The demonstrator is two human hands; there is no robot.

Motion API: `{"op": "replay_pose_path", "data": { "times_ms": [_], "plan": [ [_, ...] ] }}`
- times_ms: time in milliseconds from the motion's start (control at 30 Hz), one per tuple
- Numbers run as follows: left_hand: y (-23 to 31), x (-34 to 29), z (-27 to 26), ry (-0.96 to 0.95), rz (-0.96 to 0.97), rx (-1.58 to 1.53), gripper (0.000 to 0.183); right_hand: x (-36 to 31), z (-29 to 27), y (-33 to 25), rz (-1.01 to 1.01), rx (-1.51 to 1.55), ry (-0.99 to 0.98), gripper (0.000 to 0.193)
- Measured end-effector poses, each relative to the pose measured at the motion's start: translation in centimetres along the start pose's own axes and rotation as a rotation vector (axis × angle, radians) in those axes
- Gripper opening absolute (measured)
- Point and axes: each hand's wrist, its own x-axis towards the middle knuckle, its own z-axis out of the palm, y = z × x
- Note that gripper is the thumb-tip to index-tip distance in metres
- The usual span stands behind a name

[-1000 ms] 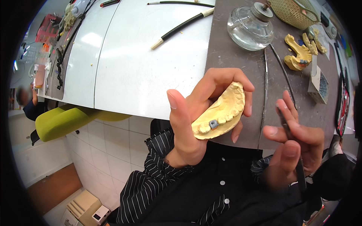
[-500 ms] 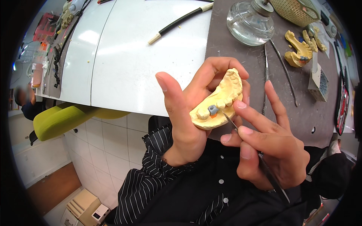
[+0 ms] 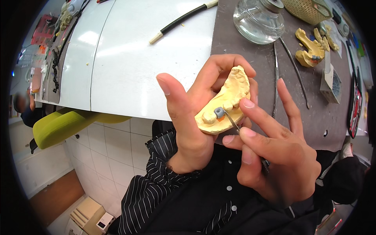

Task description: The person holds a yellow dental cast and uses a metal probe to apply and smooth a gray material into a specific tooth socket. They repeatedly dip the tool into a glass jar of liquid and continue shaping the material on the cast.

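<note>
My left hand point(image 3: 192, 117) is wrapped round a yellow plaster dental model point(image 3: 236, 86), its thumb standing up away from it. One tooth on the model carries a grey wax crown point(image 3: 219, 112) with a small dark hole in its top, and a bit of orange shows beneath it. Between thumb and fingers, my right hand point(image 3: 282, 152) pinches a thin metal wax carver point(image 3: 234, 123). The carver's tip is at the side of the grey crown; whether it touches cannot be made out. The forefinger of this hand rests by the model's edge, the little finger raised.
On the brown mat stand a glass spirit burner point(image 3: 258, 21), another dental model point(image 3: 309, 49), a small box point(image 3: 331, 86) and a woven basket point(image 3: 307, 11). Two slim metal tools point(image 3: 276, 74) lie there too. A black-handled tool point(image 3: 182, 19) lies on the white table point(image 3: 129, 58).
The carver's tip has shifted up and left, closer to the crown's side, and its handle has swung, now blurred. The model and both hands have moved slightly left.
</note>
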Motion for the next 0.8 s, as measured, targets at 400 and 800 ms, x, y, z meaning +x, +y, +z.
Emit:
{"op": "replay_pose_path", "data": {
  "times_ms": [400,800],
  "plan": [
    [0.0,0.1,0.4,0.044,-0.017,-0.019,0.101,0.0,0.9,-0.7,0.024,-0.065,0.065,0.024],
    [0.1,0.3,0.6,-0.011,-0.024,-0.062,0.102,0.8,-0.3,-2.2,-0.015,-0.244,-0.07,0.019]
  ]
}}
